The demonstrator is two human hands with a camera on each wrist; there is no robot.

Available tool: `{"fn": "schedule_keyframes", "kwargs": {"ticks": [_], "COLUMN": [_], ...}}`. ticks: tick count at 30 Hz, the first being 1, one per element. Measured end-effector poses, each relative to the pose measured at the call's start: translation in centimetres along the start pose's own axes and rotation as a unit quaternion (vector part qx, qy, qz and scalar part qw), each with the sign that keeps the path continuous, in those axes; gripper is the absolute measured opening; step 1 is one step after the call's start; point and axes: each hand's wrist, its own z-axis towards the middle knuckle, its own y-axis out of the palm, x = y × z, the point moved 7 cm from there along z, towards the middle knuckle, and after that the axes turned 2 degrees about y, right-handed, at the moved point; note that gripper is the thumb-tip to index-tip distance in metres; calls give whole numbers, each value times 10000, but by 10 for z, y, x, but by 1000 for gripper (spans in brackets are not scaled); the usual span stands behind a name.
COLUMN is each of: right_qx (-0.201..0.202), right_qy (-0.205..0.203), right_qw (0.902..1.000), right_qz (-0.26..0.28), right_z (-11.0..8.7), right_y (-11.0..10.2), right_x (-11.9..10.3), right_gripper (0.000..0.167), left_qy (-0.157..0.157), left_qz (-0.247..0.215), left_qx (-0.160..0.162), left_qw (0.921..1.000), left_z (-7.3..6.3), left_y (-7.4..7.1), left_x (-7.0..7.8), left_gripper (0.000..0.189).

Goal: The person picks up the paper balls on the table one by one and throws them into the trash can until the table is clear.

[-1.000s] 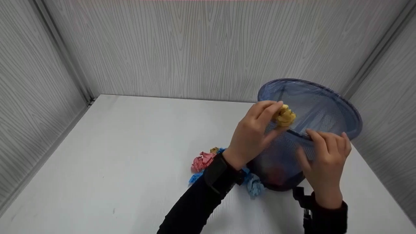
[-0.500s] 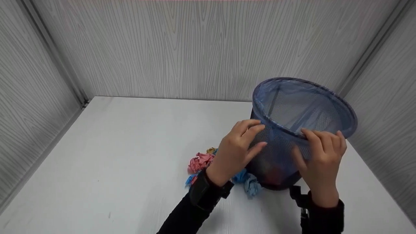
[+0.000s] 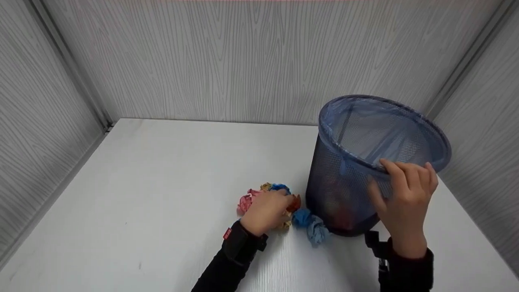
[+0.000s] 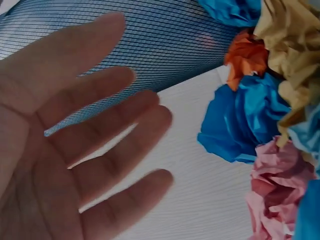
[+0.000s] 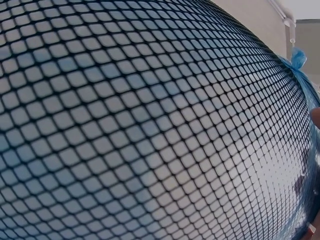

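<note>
A dark mesh wastebasket [image 3: 336,190] with a blue bag liner stands tilted at the right. My right hand [image 3: 407,202] grips its near rim, fingers over the edge and thumb outside. In the right wrist view the mesh [image 5: 150,125] fills most of the picture. My left hand [image 3: 264,211] is over a pile of crumpled paper balls left of the basket, its fingertips partly hidden. The left wrist view shows that hand's fingers spread, with nothing held, beside blue [image 4: 240,120], orange [image 4: 246,59], tan [image 4: 290,45] and pink [image 4: 277,185] paper balls.
Two blue paper balls, one darker [image 3: 301,218] and one paler [image 3: 317,232], lie against the basket's base. Reddish contents show dimly through its mesh. The white table [image 3: 170,182] is bounded by grey wood-grain panels [image 3: 227,61] at the back and sides.
A yellow paper ball was in my left hand over the basket, then gone from it. That hand has since moved down and left to the paper pile. My right hand stays on the rim.
</note>
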Motion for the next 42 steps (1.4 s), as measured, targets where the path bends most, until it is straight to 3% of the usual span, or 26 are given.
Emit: {"fn": "schedule_keyframes", "kwargs": {"ticks": [4,10,18,24,33,38,42], "right_qx": [-13,-25,-67,-108,-135,-186,-181], "right_qy": [26,-4,-16,-12,-43,-25,-5], "right_qw": [10000,10000,9999,9999,9998,9998,9998], "right_qz": [-9,-49,-81,-90,-103,-85,-110], "right_z": [-1,-1,0,0,-1,1,0], "right_y": [0,-1,-2,-2,0,0,-1], "right_x": [-1,-1,-1,0,-2,-1,0], "right_gripper": [32,35,35,35,35,34,34], "left_qy": [-259,-466,-515,-428,-481,-398,-473], "left_qz": [-67,-138,327,268,357,142,-56], "left_qx": [-380,-567,-989,-1029,-1164,-1049,-893], "left_qw": [9989,9972,9932,9934,9914,9936,9949], "left_z": [-5,-8,-5,-4,-7,-5,-3], "left_y": [9,21,35,37,40,38,35], "left_x": [-3,-3,1,2,4,6,3], "left_gripper": [27,15,16,5,22,30,18]}}
